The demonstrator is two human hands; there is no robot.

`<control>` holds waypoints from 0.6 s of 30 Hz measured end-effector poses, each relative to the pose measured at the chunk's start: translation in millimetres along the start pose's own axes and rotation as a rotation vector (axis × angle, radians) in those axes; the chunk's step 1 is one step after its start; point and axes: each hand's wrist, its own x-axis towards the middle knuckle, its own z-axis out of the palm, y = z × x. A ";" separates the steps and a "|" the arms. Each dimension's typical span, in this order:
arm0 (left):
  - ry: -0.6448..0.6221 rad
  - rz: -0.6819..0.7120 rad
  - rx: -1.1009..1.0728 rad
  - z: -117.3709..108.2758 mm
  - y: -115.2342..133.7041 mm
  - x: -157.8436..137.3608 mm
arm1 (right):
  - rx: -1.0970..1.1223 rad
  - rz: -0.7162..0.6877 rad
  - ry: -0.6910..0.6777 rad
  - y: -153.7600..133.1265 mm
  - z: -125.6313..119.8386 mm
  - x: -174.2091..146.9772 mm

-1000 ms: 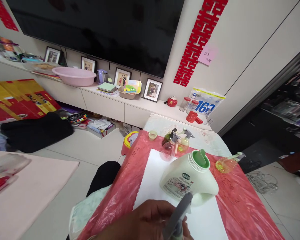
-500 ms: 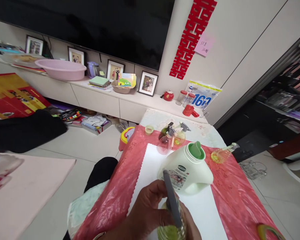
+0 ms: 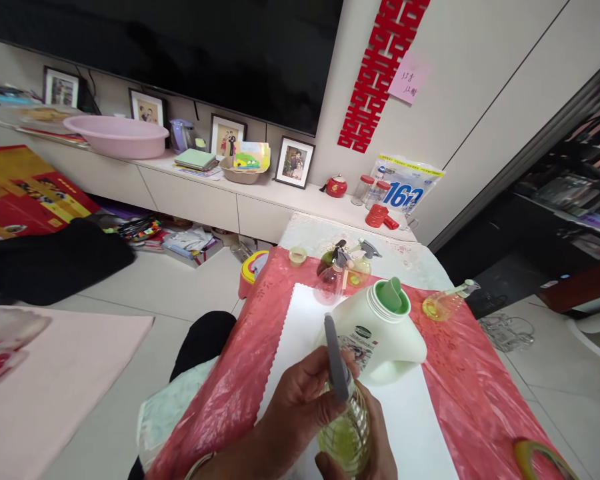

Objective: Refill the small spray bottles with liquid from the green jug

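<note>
Spray bottle point(image 3: 346, 437) sits wrapped by the right hand point(image 3: 380, 440), left hand point(image 3: 297, 407) closed around its grey head point(image 3: 336, 360); I'd keep the body steady and upright.

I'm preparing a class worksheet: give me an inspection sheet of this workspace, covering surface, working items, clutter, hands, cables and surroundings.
Surface: red plastic cover, white sheet on it, pale cloth at the far end.
Working items: spray bottle with yellowish liquid; pale jug with green spout.
Clutter: three bottles beyond the jug, another bottle rightward; small cup; tape roll, partly in view.
Hands: left hand on the grey spray head; right hand around the bottle's body.
Cables: dark cord below the television.
Surroundings: pink basin and framed photos on the cabinet.
</note>
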 end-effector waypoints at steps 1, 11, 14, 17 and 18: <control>-0.056 -0.026 0.043 -4.8 0.4 -1.2 | 0.046 0.007 -0.014 -1.0 1.2 0.5; 0.073 -0.050 -0.081 -3.8 -3.4 6.0 | 0.059 0.006 0.005 -1.5 13.6 -1.1; 0.159 -0.009 -0.095 5.8 -1.0 7.0 | -0.082 -0.034 0.071 1.9 16.7 0.6; 0.205 0.136 -0.068 11.1 11.3 6.5 | -0.124 -0.001 0.084 10.5 17.6 -3.1; 0.218 0.180 -0.065 11.8 17.9 6.6 | -0.101 0.018 0.073 14.6 17.0 -5.9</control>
